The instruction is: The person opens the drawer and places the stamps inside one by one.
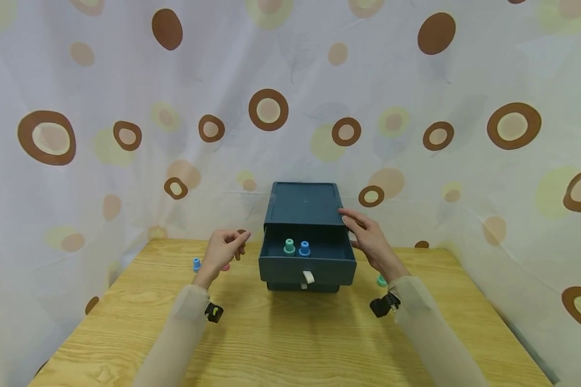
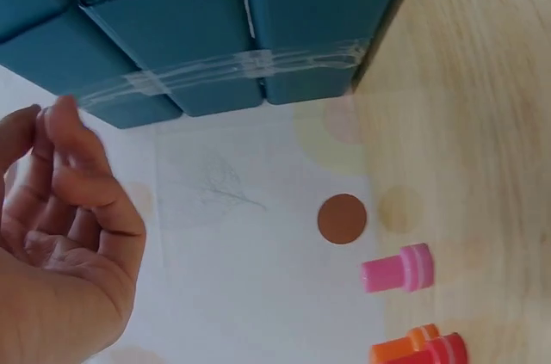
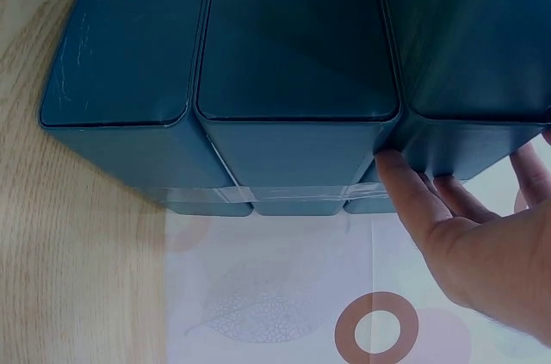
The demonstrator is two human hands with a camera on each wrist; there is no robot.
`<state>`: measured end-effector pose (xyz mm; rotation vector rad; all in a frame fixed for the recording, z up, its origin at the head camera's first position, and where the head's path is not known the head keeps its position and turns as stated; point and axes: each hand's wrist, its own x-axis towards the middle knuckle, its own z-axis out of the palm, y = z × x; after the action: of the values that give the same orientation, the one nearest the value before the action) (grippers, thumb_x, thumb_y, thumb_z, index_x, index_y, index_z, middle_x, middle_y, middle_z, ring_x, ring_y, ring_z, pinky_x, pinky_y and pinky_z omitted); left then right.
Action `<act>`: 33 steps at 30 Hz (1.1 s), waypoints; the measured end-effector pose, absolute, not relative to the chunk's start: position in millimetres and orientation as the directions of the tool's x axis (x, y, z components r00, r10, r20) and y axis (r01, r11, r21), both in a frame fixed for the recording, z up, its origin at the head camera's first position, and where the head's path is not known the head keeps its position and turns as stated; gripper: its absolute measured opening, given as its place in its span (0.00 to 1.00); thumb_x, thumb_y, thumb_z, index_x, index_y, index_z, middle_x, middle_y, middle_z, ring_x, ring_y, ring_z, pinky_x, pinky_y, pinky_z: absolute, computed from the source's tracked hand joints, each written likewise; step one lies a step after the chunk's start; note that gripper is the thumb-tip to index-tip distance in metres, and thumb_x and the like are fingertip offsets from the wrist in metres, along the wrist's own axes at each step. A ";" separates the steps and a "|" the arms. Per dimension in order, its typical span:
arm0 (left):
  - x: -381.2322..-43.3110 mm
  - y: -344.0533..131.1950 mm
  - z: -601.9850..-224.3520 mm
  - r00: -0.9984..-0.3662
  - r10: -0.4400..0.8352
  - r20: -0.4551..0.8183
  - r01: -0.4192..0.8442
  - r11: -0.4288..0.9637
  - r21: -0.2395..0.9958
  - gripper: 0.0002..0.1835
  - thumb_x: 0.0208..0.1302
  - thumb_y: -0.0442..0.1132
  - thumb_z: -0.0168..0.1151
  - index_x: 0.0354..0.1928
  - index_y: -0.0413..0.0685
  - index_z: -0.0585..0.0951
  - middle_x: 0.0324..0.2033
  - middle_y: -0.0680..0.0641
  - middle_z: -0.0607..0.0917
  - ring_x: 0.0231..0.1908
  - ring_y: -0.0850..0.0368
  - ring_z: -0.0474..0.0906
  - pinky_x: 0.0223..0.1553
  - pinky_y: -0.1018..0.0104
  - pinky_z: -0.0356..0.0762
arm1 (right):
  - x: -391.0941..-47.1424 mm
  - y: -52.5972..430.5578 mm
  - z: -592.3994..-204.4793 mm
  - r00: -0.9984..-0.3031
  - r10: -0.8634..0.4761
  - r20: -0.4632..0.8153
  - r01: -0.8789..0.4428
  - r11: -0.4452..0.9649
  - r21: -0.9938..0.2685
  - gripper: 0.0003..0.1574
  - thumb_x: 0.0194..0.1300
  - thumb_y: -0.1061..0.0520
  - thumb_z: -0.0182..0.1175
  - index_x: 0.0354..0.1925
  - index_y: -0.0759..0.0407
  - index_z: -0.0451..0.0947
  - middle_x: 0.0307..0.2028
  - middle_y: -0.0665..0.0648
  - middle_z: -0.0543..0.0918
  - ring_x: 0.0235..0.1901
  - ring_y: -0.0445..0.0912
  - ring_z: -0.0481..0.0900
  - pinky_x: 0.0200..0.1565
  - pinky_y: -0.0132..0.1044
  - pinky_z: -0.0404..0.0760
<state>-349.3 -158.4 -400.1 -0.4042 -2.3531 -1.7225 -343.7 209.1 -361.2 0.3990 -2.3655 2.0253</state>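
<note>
A dark blue drawer unit point(image 1: 305, 201) stands on the table with its top drawer point(image 1: 283, 270) pulled out. In that drawer are a green peg-like piece point(image 1: 289, 247) and a blue one point(image 1: 304, 249), side by side. My right hand point(image 1: 370, 239) rests on the unit's right side, fingertips at the top edge; the right wrist view shows its fingers point(image 3: 413, 200) against the side wall. Left of the drawer, my left hand point(image 1: 222, 250) hovers with loosely curled fingers. Thumb and fingertips come close together in the left wrist view, with nothing visible between them.
Another blue piece point(image 1: 196, 264) stands on the table at left. Pink point(image 2: 398, 269), orange point(image 2: 400, 348) and red point(image 2: 446, 350) pieces lie left of the unit. A green piece point(image 1: 382, 280) is partly behind the right forearm. A patterned curtain point(image 1: 290, 70) hangs behind the table.
</note>
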 end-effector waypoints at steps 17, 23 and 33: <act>-363.4 -181.3 -434.5 -0.997 0.078 0.017 0.043 0.342 0.939 0.19 0.72 0.49 0.57 0.51 0.41 0.82 0.42 0.40 0.85 0.35 0.52 0.85 0.35 0.61 0.80 | -341.3 207.5 -359.4 -0.967 -0.185 0.173 -0.200 0.137 -0.970 0.33 0.76 0.42 0.49 0.73 0.50 0.62 0.76 0.58 0.56 0.75 0.59 0.50 0.68 0.64 0.60; -365.8 -184.9 -442.2 -1.000 -0.024 -0.018 -0.025 0.326 0.945 0.22 0.72 0.50 0.57 0.57 0.40 0.78 0.48 0.37 0.81 0.42 0.43 0.84 0.40 0.56 0.83 | -341.6 205.5 -360.4 -0.967 -0.187 0.173 -0.201 0.146 -0.969 0.33 0.75 0.41 0.50 0.73 0.49 0.63 0.75 0.58 0.56 0.75 0.59 0.51 0.67 0.65 0.60; -369.0 -183.5 -447.5 -0.992 -0.119 -0.039 -0.069 0.260 0.963 0.23 0.73 0.44 0.56 0.63 0.38 0.74 0.55 0.33 0.78 0.32 0.51 0.83 0.47 0.49 0.81 | -341.9 206.4 -360.6 -0.968 -0.184 0.173 -0.202 0.150 -0.968 0.33 0.75 0.41 0.49 0.73 0.49 0.63 0.75 0.58 0.56 0.76 0.58 0.50 0.67 0.65 0.60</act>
<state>-369.0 -183.5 -447.5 0.1832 -2.4601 -1.8773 -341.9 206.4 -360.6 0.3973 -2.3714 1.9996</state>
